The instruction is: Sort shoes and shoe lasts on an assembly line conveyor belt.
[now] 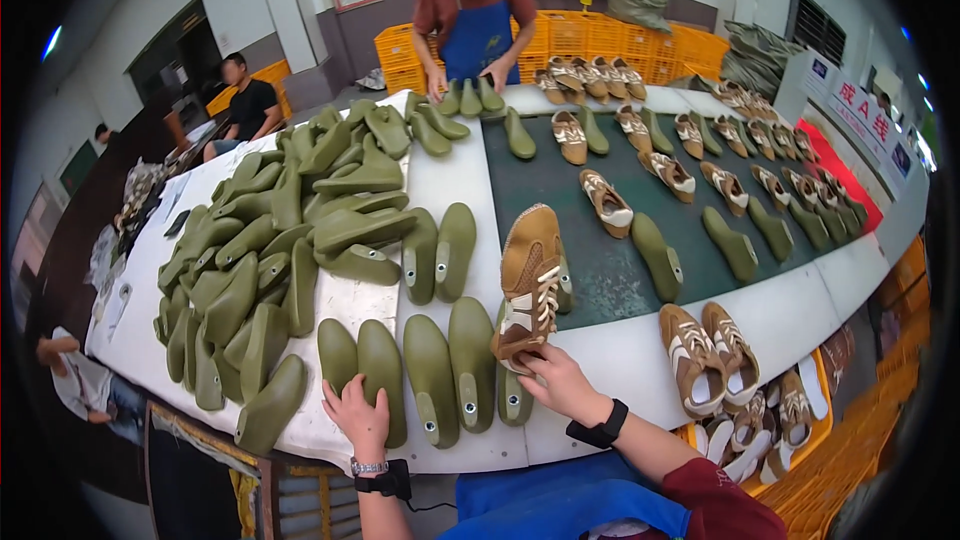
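Note:
My right hand (562, 385) grips a brown sneaker (530, 275) with white laces by its heel. The sneaker is held up, toe pointing away from me, above the table's front part. Beneath it a green shoe last (514, 400) is partly hidden. My left hand (358, 418) has its fingers spread over the near ends of two green shoe lasts (380, 365) lying side by side. Whether it presses on them is hard to tell. Between my hands lie two more green lasts (431, 380), with metal-ringed holes in their near ends.
A large heap of green lasts (270, 230) covers the table's left. Sneakers and lasts stand in rows on a dark green belt (590, 285). A pair of sneakers (708, 360) sits at the right edge above an orange crate (822, 420). Opposite, a person (478, 30) in a blue apron touches lasts.

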`<state>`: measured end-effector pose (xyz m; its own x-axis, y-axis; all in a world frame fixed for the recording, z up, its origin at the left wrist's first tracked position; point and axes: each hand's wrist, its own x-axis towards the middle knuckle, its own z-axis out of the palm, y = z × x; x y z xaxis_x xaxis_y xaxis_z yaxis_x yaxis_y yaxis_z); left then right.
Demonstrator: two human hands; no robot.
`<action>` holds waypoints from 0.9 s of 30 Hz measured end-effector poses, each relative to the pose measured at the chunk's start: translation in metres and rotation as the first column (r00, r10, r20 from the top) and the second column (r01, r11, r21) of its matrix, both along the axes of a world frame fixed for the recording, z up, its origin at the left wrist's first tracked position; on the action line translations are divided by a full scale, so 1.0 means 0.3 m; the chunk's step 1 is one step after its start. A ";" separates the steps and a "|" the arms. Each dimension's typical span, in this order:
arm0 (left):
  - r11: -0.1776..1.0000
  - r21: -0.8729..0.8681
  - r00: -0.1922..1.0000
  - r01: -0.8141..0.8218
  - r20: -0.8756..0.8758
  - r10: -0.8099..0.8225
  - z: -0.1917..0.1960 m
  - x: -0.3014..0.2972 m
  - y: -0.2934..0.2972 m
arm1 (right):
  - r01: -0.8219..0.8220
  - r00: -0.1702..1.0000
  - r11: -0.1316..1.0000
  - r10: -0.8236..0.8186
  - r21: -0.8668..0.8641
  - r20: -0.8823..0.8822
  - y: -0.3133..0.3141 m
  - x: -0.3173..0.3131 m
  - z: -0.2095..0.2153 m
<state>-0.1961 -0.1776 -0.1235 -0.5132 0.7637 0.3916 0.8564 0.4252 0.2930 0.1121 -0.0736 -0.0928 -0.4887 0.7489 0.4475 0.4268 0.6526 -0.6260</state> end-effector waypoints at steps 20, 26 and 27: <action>0.999 0.004 0.995 0.052 0.085 -0.052 0.015 0.036 0.065 | 0.222 0.973 0.928 -0.191 -0.298 0.130 0.104 0.224 0.039; 0.995 0.022 0.991 0.096 -0.100 -0.093 0.089 0.000 -0.083 | 0.211 0.958 0.928 -0.258 -0.306 -0.123 -0.026 0.183 -0.050; 0.995 0.039 0.927 0.092 -0.367 -0.071 0.014 -0.057 -0.076 | 0.234 0.968 0.953 -0.248 -0.195 -0.049 -0.072 0.227 -0.067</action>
<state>-0.2133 -0.2004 -0.1194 -0.2638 0.7690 0.5822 0.9395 0.3416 -0.0254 0.1800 -0.0953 -0.1129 -0.2551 0.9137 0.3165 0.5064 0.4051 -0.7612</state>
